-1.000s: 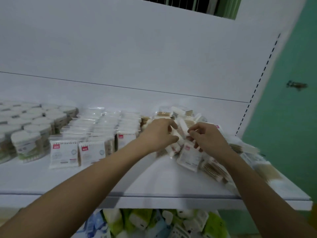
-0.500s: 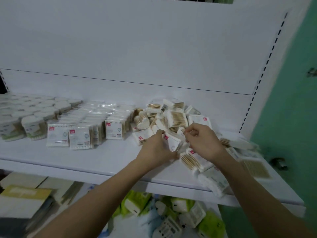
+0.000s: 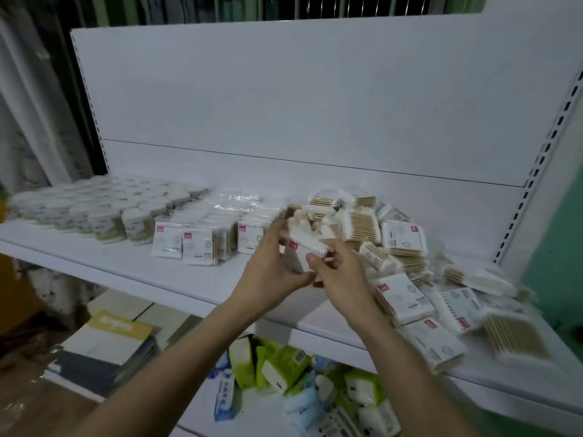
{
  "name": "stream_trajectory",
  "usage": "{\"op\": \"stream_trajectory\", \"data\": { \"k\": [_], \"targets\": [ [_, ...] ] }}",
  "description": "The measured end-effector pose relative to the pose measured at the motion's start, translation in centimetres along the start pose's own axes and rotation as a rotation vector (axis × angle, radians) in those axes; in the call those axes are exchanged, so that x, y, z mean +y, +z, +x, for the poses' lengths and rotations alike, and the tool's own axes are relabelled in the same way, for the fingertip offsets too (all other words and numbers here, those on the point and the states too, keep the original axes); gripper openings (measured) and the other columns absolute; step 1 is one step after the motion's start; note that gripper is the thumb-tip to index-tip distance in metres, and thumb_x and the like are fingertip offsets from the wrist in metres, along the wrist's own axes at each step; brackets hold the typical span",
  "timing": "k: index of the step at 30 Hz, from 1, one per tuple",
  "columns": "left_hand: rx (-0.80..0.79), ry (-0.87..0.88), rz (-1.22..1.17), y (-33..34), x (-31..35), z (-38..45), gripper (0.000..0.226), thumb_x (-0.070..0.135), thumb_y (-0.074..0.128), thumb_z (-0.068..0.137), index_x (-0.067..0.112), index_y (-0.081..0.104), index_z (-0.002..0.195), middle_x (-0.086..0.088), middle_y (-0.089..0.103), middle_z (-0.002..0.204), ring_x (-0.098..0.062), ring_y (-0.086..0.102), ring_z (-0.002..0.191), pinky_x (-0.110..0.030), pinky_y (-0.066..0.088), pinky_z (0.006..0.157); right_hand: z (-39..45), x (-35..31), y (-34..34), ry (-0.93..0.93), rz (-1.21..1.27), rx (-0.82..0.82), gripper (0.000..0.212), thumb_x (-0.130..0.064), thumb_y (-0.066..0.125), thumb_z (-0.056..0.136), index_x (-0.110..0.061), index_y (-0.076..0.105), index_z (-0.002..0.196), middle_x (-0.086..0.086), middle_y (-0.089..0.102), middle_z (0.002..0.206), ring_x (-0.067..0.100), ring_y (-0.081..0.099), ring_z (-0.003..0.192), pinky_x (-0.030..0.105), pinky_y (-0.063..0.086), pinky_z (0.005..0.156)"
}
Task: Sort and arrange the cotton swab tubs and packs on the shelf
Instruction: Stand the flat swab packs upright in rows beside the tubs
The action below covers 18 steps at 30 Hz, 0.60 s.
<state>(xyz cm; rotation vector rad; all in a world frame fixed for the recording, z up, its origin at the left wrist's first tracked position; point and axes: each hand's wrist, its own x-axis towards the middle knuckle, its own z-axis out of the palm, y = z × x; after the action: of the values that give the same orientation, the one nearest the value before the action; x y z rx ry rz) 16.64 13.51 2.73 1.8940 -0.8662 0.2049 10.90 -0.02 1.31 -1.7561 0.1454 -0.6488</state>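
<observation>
Up on the white metal shelf [image 3: 104, 263], biggest thing first — a block of round cotton swab tubs [image 3: 94, 212] with pale lids fills the left end, packed tight in rows. Just beside them stand flat swab packs [image 3: 202, 238] in neat upright files, glossy clear wrap, red tag in the corner. Right end is a loose heap of packs [image 3: 407, 272], some face up, some showing tan wooden sticks through the plastic. Over the shelf's middle, both hands are close together on one pack [image 3: 304, 247] lifted clear of the shelf: the left hand [image 3: 268, 272] curls round its left side, and the right hand [image 3: 340, 275] pinches the near edge from the right, fingertips almost meeting underneath. Squishy green and blue wrapped packets [image 3: 284, 370] sit piled on the level below.
</observation>
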Motion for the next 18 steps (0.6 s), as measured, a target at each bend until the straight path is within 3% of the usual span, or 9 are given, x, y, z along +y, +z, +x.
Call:
{"op": "stream_trajectory", "data": {
  "k": [3, 6, 10, 14, 16, 18],
  "targets": [
    [-0.08, 0.045, 0.153, -3.4, -0.7, 1.1, 0.08, 0.033, 0.081, 0.076, 0.028, 0.037, 0.144, 0.012, 0.048, 0.125, -0.004, 0.052, 0.106, -0.016, 0.047, 0.082, 1.1, 0.4, 0.8, -0.042, -0.124, -0.056, 0.016, -0.017, 0.066, 0.094, -0.032, 0.061, 0.098, -0.003, 0.069, 0.089, 0.017, 0.066, 0.081, 0.04, 0.056, 0.073],
    [-0.232, 0.077, 0.313, -6.4, -1.3, 2.8, 0.054, 0.027, 0.076, 0.083, 0.022, 0.055, 0.133, 0.004, 0.057, 0.123, -0.009, 0.054, 0.105, -0.015, 0.046, 0.081, 2.0, 0.6, 2.2, -0.04, -0.23, -0.15, 0.018, -0.024, 0.067, 0.094, -0.025, 0.063, 0.111, -0.005, 0.066, 0.092, 0.013, 0.063, 0.084, 0.026, 0.048, 0.072],
    [-0.395, 0.089, 0.537, -8.5, -2.3, 4.6, 0.033, 0.02, 0.075, 0.084, 0.017, 0.068, 0.115, 0.003, 0.065, 0.11, -0.011, 0.055, 0.093, -0.02, 0.042, 0.076, 2.5, 0.4, 4.7, -0.016, -0.249, -0.231, 0.019, -0.024, 0.067, 0.094, -0.023, 0.06, 0.112, -0.006, 0.061, 0.09, 0.013, 0.06, 0.083, 0.024, 0.045, 0.071],
    [-0.348, 0.061, 0.567, -10.0, -4.2, 6.7, 0.031, 0.021, 0.078, 0.08, 0.017, 0.07, 0.109, 0.003, 0.067, 0.104, -0.011, 0.055, 0.088, -0.022, 0.04, 0.073, 2.8, 0.8, 6.8, 0.01, -0.112, -0.168, 0.023, -0.02, 0.071, 0.091, -0.027, 0.055, 0.105, -0.008, 0.062, 0.091, 0.006, 0.06, 0.079, 0.015, 0.047, 0.067],
    [-0.317, 0.05, 0.591, -10.3, -5.4, 7.9, 0.031, 0.021, 0.078, 0.079, 0.018, 0.07, 0.109, 0.003, 0.067, 0.107, -0.013, 0.058, 0.094, -0.024, 0.042, 0.078, 2.9, 1.9, 7.1, 0.065, -0.198, -0.127, 0.024, -0.025, 0.071, 0.091, -0.023, 0.055, 0.109, -0.005, 0.06, 0.093, 0.01, 0.059, 0.083, 0.016, 0.046, 0.07],
    [-0.312, 0.031, 0.598, -10.3, -6.5, 9.1, 0.033, 0.02, 0.078, 0.08, 0.018, 0.069, 0.111, 0.002, 0.066, 0.11, -0.016, 0.059, 0.1, -0.024, 0.042, 0.08, 2.9, 2.9, 7.0, 0.089, -0.315, -0.099, 0.011, -0.025, 0.067, 0.094, -0.02, 0.06, 0.102, -0.005, 0.059, 0.088, 0.01, 0.056, 0.081, 0.012, 0.043, 0.066]
  ]
}}
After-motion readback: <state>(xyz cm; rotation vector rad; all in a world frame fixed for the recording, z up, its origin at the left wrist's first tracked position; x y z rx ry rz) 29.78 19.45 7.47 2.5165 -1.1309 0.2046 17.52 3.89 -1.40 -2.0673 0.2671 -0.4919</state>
